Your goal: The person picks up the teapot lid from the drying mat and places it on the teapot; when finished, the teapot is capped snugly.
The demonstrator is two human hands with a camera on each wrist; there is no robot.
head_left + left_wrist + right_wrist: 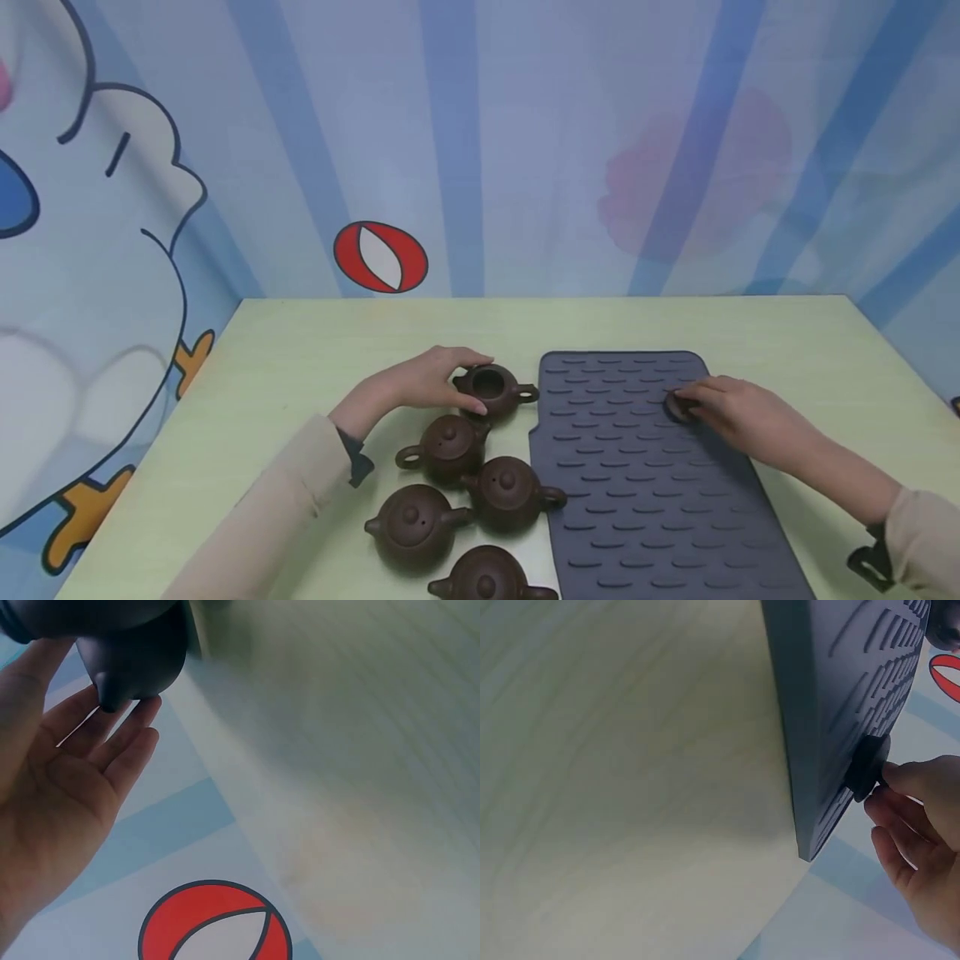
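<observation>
My left hand is around a brown lidless teapot, thumb on its near side and fingers on its far side. The pot's dark round opening faces up and its handle points right. In the left wrist view, the fingers lie beside the spout of this teapot. Over the dark grey mat, my right hand pinches a small brown teapot lid. That lid is tilted at the mat's surface in the right wrist view, its knob between thumb and fingers.
Several lidded brown teapots stand left of the mat: one just below the left hand, another by the mat's edge, a third further left, and one cut off at the bottom. A printed backdrop stands behind the pale table.
</observation>
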